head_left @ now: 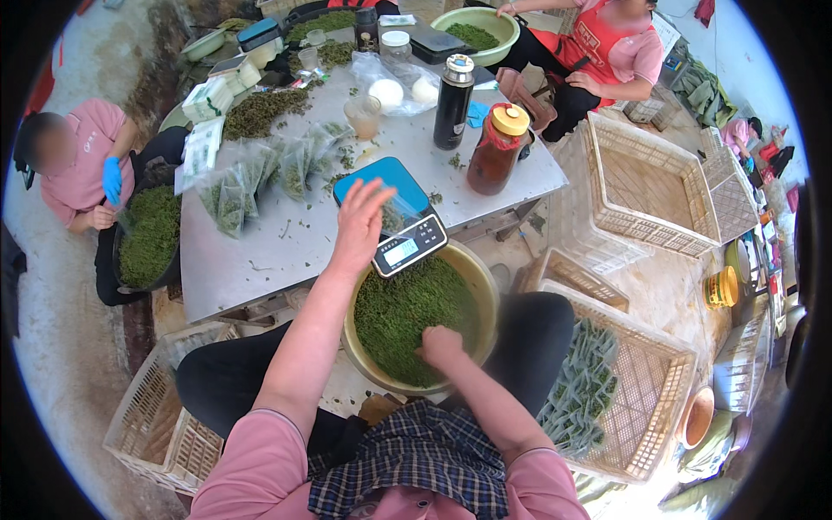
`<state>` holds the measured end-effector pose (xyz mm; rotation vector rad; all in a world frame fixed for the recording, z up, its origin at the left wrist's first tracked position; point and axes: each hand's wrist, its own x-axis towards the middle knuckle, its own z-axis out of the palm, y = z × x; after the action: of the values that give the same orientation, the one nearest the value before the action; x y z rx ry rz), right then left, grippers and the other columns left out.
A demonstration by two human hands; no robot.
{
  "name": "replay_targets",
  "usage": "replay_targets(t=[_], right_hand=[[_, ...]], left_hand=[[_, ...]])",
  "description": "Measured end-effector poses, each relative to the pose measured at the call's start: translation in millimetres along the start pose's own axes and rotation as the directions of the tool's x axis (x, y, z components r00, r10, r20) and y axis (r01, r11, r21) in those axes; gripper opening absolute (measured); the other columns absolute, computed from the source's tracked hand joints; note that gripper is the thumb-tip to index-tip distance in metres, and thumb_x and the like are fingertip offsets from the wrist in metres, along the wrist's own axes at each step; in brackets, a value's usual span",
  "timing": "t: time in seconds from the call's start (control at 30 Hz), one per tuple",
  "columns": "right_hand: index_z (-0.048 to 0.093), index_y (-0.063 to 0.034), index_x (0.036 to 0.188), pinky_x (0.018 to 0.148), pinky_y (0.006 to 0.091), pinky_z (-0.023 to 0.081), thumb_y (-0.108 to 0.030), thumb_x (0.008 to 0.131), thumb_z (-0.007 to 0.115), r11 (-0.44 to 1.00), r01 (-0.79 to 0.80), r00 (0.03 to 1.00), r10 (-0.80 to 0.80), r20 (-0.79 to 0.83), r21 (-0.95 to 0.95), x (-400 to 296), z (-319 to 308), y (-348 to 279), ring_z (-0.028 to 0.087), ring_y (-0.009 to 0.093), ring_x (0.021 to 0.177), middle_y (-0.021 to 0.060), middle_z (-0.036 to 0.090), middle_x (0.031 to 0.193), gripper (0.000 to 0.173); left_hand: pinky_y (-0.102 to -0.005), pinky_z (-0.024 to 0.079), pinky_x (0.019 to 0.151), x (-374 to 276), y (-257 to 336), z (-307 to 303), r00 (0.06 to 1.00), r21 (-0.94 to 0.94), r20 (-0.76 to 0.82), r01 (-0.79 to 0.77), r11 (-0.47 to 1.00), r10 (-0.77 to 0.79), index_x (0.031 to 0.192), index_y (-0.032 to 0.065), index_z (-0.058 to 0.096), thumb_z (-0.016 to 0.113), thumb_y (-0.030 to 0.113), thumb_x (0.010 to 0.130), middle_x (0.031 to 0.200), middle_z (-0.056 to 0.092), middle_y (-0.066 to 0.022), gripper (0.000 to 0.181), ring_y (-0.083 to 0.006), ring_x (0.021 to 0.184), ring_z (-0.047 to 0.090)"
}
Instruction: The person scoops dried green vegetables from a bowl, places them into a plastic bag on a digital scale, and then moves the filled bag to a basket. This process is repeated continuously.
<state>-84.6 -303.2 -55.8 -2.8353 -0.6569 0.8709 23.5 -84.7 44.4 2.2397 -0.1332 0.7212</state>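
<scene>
My left hand is over the blue-topped digital kitchen scale, its fingers at a clear plastic bag with some green bits inside. Whether the bag rests on the scale or hangs from the fingers is hard to tell. The scale sits at the table's near edge, its display lit. Below it, a round yellowish basin between my knees holds a heap of small green buds or peppercorns. My right hand is in the basin with its fingers curled down at the heap; what lies within them is hidden.
Filled clear bags stand on the metal table, near a black thermos and a yellow-lidded jar. A plastic crate of filled bags is at right, another crate at left. Co-workers sit left and across.
</scene>
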Motion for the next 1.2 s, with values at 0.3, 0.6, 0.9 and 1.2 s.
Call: replay_targets(t=[0.3, 0.6, 0.9, 1.2], right_hand=[[0.064, -0.0026, 0.081, 0.065, 0.0391, 0.056, -0.009, 0.078, 0.055, 1.0, -0.002, 0.987, 0.0, -0.159, -0.014, 10.7, 58.0, -7.2, 0.069, 0.031, 0.072, 0.017, 0.067, 0.074, 0.012], [0.069, -0.0015, 0.089, 0.055, 0.0354, 0.048, -0.015, 0.075, 0.072, 0.755, 0.167, 0.927, 0.098, -0.361, 0.634, -12.2, -21.0, -14.7, 0.062, 0.025, 0.056, 0.0169, 0.064, 0.067, 0.02], [0.069, -0.0022, 0.095, 0.066, 0.0405, 0.053, -0.017, 0.076, 0.071, 0.768, 0.211, 0.902, 0.086, -0.423, 0.605, -15.0, -35.7, -12.3, 0.066, 0.035, 0.076, 0.0198, 0.067, 0.086, 0.024], [0.063, -0.0037, 0.097, 0.062, 0.04, 0.049, -0.014, 0.08, 0.068, 0.786, 0.402, 0.698, 0.069, -0.713, 0.47, 18.2, -134.2, -22.2, 0.062, 0.032, 0.07, 0.0145, 0.063, 0.08, 0.021]], left_hand=[[-0.0293, 0.043, 0.092, -99.3, 25.1, -7.0, 0.701, -0.647, -0.102, 0.492, 0.582, -0.706, 0.119, 0.0065, 0.057, 0.045, 0.013, 0.098, 0.115, 0.061, -0.0052, 0.025, -0.0151, 0.104, 0.057], [-0.0333, 0.049, 0.081, -179.7, 32.0, 45.9, 0.241, -0.498, 0.58, 0.861, -0.105, -0.778, 0.115, 0.0113, 0.058, 0.045, 0.032, 0.099, 0.108, 0.061, -0.0039, 0.029, -0.0151, 0.096, 0.058], [-0.0326, 0.054, 0.072, -179.2, 32.4, 50.7, 0.263, -0.529, 0.659, 0.828, -0.186, -0.705, 0.106, 0.0019, 0.061, 0.053, 0.02, 0.096, 0.1, 0.062, -0.0057, 0.023, -0.0182, 0.089, 0.06], [-0.0202, 0.044, 0.065, -167.9, 27.7, 45.2, 0.741, -0.323, 0.194, 0.667, 0.672, -0.643, 0.101, 0.001, 0.068, 0.055, 0.008, 0.092, 0.083, 0.067, -0.0023, 0.016, -0.0059, 0.073, 0.057]])
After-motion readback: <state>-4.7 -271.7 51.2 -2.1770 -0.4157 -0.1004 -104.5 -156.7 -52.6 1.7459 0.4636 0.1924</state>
